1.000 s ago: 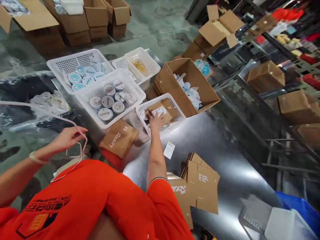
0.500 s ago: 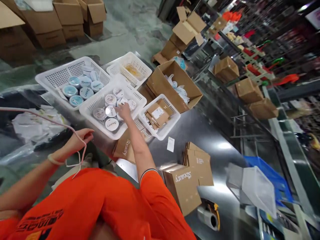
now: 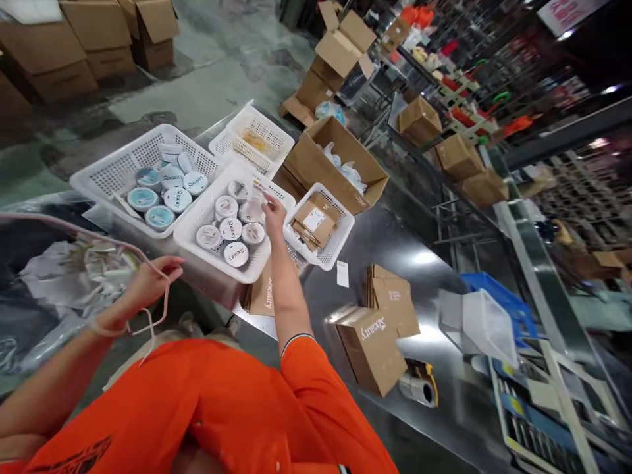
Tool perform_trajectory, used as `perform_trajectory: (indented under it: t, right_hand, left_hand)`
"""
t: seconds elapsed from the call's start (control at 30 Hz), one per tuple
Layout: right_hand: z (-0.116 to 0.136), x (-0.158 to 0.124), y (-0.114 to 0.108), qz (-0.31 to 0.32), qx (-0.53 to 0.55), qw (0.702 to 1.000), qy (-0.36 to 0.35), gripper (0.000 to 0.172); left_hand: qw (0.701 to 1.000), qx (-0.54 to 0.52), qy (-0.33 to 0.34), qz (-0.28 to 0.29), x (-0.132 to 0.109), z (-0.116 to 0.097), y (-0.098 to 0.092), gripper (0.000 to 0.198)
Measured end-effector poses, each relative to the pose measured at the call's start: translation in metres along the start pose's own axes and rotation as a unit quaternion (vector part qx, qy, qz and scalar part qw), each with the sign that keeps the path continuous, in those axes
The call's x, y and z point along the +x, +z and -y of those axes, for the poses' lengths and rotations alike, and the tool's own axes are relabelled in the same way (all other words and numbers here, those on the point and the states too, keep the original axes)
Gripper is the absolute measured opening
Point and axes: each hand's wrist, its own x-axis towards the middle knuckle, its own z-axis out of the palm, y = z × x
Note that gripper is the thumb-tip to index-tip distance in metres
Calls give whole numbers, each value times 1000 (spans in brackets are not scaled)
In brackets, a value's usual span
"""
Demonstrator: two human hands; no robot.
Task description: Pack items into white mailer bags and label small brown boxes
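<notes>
My right hand (image 3: 274, 214) is at the right side of the middle white basket (image 3: 197, 249), its fingers closed on the edge of a small round tub (image 3: 257, 191), which is tilted so that a printed label shows. Several more round tubs with white lids (image 3: 230, 229) lie in that basket under the hand. My left hand (image 3: 155, 280) hovers left of the basket's near corner, fingers loosely bent and apart from the thumb, with nothing visible in it. A pale pink cord (image 3: 123, 245) passes by it.
A second white basket (image 3: 106, 178) at left holds blue and white tubs. Right of my hand stand a white basket of folded cartons (image 3: 340, 247) and an open cardboard box (image 3: 316, 155) with plastic bags. Cartons (image 3: 378, 349) and a tape dispenser (image 3: 417, 388) sit on the metal table.
My right hand has lifted from among the tubs toward the basket's right side, now with a tilted tub in its fingers. My left hand has barely moved; the view has shifted a little.
</notes>
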Motion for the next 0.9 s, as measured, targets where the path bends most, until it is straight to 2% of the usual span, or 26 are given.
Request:
perform_trajectory:
  t: [0.07, 0.17, 0.27, 0.33, 0.4, 0.6, 0.73, 0.8, 0.9]
  right_hand:
    - [7, -15, -15, -1, 69, 997, 22, 35]
    - [16, -49, -23, 19, 165, 985, 35, 38]
    - [23, -80, -18, 48, 257, 965, 39, 43]
    - [27, -94, -15, 53, 278, 958, 43, 43]
    - [30, -101, -16, 47, 274, 959, 45, 42]
    - [37, -100, -31, 64, 264, 962, 8, 36]
    - [41, -94, -28, 93, 215, 972, -21, 28]
    - [41, -91, -22, 90, 165, 981, -39, 23]
    - [39, -79, -20, 51, 118, 989, -66, 28]
  left_hand:
    - [999, -17, 35, -11, 26, -15, 0, 46]
    - [995, -74, 66, -2, 68, -47, 12, 54]
    - [982, -176, 43, 63, 94, -75, 35, 59]
    - [970, -218, 12, 105, 99, -86, 49, 58]
    - [966, -234, -3, 112, 97, -89, 59, 53]
    - [970, -237, -3, 55, 93, -87, 68, 41]
    - [973, -230, -5, 31, 96, -95, 74, 37]
    - [975, -223, 0, 22, 99, -99, 78, 34]
    - [982, -186, 6, 15, 105, -95, 77, 30]
